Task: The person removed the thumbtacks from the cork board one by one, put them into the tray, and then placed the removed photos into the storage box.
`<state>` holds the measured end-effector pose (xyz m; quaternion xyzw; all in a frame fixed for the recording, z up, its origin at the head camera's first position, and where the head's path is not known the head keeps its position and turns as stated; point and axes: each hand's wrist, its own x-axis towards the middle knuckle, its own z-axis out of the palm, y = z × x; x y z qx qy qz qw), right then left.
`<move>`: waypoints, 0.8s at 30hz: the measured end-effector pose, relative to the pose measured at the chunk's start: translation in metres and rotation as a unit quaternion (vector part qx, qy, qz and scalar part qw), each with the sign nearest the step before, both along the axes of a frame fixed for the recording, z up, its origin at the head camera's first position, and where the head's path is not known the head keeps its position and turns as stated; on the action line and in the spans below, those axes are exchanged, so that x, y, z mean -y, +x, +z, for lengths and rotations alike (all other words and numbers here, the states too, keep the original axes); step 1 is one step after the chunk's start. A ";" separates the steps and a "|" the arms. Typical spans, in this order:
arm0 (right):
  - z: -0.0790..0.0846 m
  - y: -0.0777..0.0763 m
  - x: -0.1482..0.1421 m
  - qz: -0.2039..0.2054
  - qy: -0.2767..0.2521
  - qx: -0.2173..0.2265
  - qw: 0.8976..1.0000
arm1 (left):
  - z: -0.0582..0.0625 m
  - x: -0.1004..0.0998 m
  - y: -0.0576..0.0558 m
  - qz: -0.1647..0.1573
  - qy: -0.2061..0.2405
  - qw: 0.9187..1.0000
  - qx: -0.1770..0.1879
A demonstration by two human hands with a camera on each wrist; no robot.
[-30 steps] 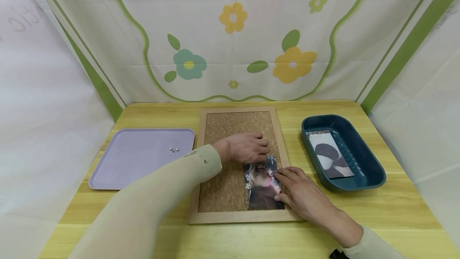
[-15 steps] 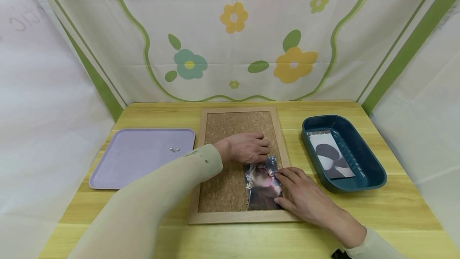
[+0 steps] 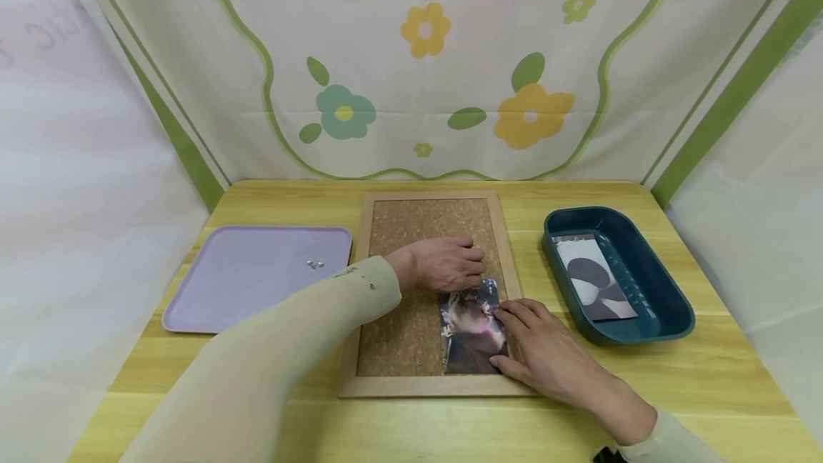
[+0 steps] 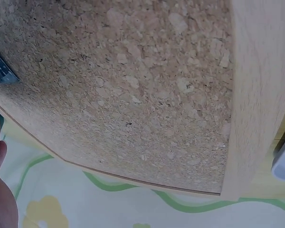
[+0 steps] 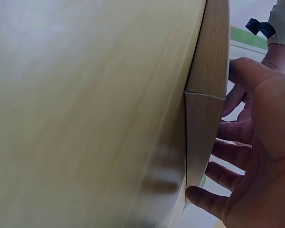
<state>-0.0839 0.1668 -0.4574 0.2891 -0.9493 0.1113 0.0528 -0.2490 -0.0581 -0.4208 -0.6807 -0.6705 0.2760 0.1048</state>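
A glossy photo (image 3: 474, 338) lies at the lower right of a wood-framed cork board (image 3: 401, 345). Over its top edge my left hand (image 3: 445, 263) has its fingers bent downward, their tips hidden in the head view. From the left wrist, part of that hand (image 4: 1, 190) appears at the picture's edge, right by the photo's dark corner (image 4: 2, 70). I cannot tell what, if anything, the left fingertips pinch. My right hand (image 3: 546, 349) rests on the photo's right side and the frame, fingers extended. In the right wrist view its spread fingers (image 5: 230, 175) show beside the frame's edge (image 5: 204, 128).
On the left, a lilac tray (image 3: 244, 281) bears several small silvery pieces (image 3: 315, 264). A dark teal bin (image 3: 662, 299) on the right holds another photo (image 3: 593, 277). Behind the wooden table (image 3: 411, 427) hangs a white flowered cloth (image 3: 386, 77).
The whole head view has shifted slightly. Both hands keep their places on the photo and board; nothing else has visibly moved.
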 end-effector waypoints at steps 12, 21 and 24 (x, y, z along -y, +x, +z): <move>-0.002 0.001 -0.002 -0.006 0.015 0.000 1.000 | 0.001 -0.001 0.000 0.002 -0.001 1.000 0.008; -0.003 0.000 -0.003 0.000 0.024 -0.010 1.000 | 0.003 -0.004 -0.001 -0.014 0.008 1.000 0.017; -0.003 0.000 -0.003 0.002 0.026 -0.012 1.000 | 0.003 -0.005 -0.001 -0.020 0.008 1.000 0.015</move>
